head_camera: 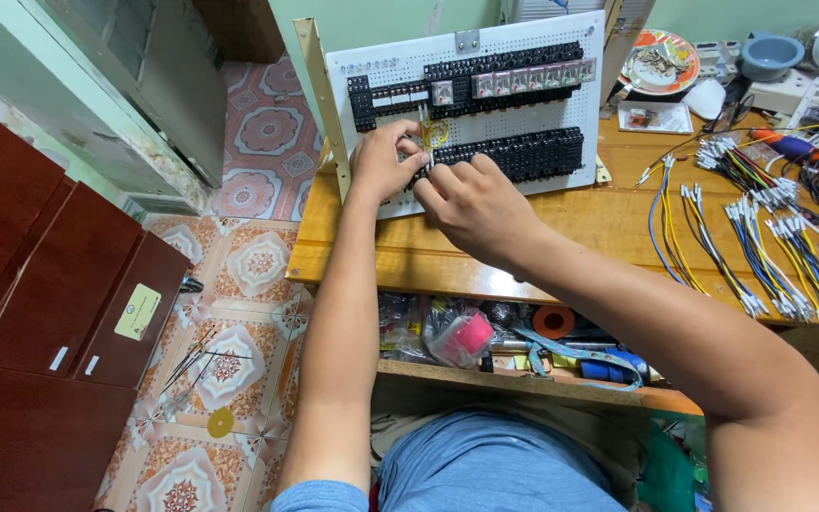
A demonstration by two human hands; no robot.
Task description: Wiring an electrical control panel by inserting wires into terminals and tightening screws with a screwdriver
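Observation:
A white perforated panel [571, 104] stands tilted on the wooden table [609, 223], carrying rows of black relays and terminal blocks [533, 152]. My left hand [383, 159] and my right hand [474, 204] meet at the left end of the lower terminal row. Their fingertips pinch something small there, beside a few thin upright wires [425, 125] and a yellow round part. What exactly each hand grips is hidden by the fingers.
Bundles of blue, yellow and black wires [770, 237] with white ends lie on the right of the table. A patterned plate [659, 62], a blue bowl [771, 55] and boxes sit behind. A shelf under the table holds tape rolls [553, 320]. Brown cabinets [40, 284] stand left.

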